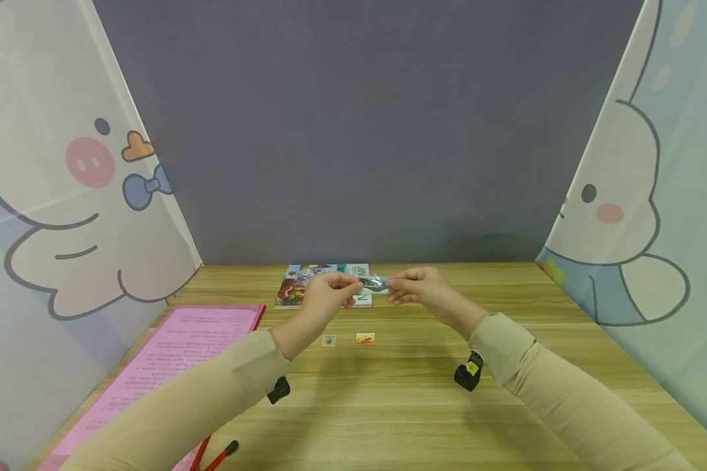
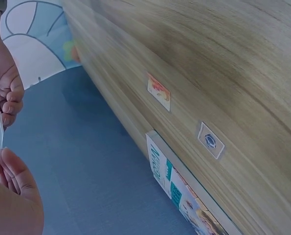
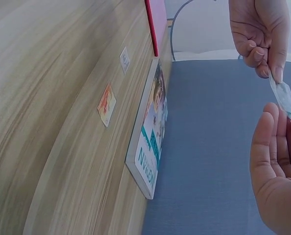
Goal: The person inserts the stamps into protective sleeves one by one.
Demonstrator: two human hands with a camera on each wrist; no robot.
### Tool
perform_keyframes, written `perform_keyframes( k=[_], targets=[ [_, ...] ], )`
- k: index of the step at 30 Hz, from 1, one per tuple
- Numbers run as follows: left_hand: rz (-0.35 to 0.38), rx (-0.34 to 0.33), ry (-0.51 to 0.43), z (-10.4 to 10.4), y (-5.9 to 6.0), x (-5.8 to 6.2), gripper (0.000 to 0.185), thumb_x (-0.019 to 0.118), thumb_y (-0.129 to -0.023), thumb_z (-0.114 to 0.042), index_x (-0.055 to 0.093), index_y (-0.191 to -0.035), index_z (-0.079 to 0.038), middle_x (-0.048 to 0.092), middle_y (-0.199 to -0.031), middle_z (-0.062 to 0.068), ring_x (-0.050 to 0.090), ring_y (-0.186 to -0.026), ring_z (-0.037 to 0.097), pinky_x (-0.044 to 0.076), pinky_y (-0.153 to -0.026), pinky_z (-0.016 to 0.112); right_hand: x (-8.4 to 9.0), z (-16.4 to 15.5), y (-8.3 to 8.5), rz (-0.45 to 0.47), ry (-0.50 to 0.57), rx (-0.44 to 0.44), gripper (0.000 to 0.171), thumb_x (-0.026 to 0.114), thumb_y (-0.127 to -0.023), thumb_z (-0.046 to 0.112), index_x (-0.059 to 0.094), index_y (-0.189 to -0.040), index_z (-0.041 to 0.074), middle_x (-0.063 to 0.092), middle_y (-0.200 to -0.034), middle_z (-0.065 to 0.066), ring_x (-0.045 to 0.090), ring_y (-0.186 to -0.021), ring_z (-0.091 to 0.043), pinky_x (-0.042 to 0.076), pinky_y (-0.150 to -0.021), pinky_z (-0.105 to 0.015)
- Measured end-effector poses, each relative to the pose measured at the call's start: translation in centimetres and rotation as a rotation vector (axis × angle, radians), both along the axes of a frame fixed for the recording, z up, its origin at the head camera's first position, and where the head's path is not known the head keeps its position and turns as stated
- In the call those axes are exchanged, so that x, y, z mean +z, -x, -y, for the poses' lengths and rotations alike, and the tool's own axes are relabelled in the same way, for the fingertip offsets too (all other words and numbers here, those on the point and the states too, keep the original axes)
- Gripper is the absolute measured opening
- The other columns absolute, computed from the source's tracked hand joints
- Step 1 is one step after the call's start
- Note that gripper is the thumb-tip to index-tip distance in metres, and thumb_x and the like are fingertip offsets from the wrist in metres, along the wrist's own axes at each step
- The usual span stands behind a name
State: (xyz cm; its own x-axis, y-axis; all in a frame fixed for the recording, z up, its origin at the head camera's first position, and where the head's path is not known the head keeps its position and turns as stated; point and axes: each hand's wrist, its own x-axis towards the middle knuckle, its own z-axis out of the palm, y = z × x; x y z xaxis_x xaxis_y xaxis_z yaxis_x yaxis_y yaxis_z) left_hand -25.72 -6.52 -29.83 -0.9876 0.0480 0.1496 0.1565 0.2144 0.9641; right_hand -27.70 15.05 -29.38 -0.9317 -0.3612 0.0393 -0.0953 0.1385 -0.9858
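In the head view, both hands are raised over the far part of the table, in front of the book. My left hand (image 1: 330, 292) pinches one end of a small clear plastic packet (image 1: 375, 283) between thumb and fingers. The other end is pinched by my right hand (image 1: 424, 289), so the packet stretches between them. Its middle looks shiny, with something dark greenish showing. In the right wrist view the packet (image 3: 285, 99) looks thin and translucent. Nearer on the table lie a stamp-like piece with a dark round motif (image 1: 328, 340) and an orange-and-yellow one (image 1: 365, 338).
A thick book (image 1: 291, 292) with a colourful cover lies at the table's back edge. Along the left lies a pink sheet of text (image 1: 171, 366) with a red edge, beside a red, black-tipped tool (image 1: 222, 454). A grey panel (image 1: 365, 131) stands behind the table (image 1: 389, 405).
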Motion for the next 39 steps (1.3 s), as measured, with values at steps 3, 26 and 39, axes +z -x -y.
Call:
perform_keyframes(
  k=[3,26,39],
  targets=[
    [0.017,0.013,-0.014,-0.1,-0.1,0.0,0.011,0.074,-0.087,-0.014,0.073,-0.092,-0.004,0.071,-0.083,0.007,0.061,-0.06,0.011,0.057,-0.062,0.026,0.0,0.0,-0.1,0.012,0.028,0.0,0.031,0.056,-0.099,0.016,0.062,-0.114,-0.011,0.072,-0.091,-0.008,0.07,-0.082,-0.017,0.059,-0.084,-0.034],
    [0.02,-0.028,-0.098,-1.9,1.1,-1.1,0.019,0.07,-0.09,-0.018,0.071,-0.101,-0.002,0.071,-0.092,0.014,0.063,-0.065,0.015,0.061,-0.069,0.034,-0.1,-1.1,0.0,0.018,-0.002,-0.109,0.029,0.06,-0.097,0.016,0.06,-0.112,-0.009,0.066,-0.087,-0.005,0.066,-0.08,-0.018,0.058,-0.082,-0.034],
    [0.104,-0.002,-0.024,-3.6,2.0,-1.5,0.011,0.071,-0.088,-0.011,0.073,-0.092,-0.001,0.073,-0.091,0.012,0.067,-0.066,0.02,0.059,-0.063,0.026,-1.0,-1.9,0.5,0.104,-0.032,-0.175,0.026,0.058,-0.095,0.009,0.059,-0.108,-0.013,0.065,-0.079,-0.003,0.064,-0.073,-0.013,0.058,-0.072,-0.024]
  ],
)
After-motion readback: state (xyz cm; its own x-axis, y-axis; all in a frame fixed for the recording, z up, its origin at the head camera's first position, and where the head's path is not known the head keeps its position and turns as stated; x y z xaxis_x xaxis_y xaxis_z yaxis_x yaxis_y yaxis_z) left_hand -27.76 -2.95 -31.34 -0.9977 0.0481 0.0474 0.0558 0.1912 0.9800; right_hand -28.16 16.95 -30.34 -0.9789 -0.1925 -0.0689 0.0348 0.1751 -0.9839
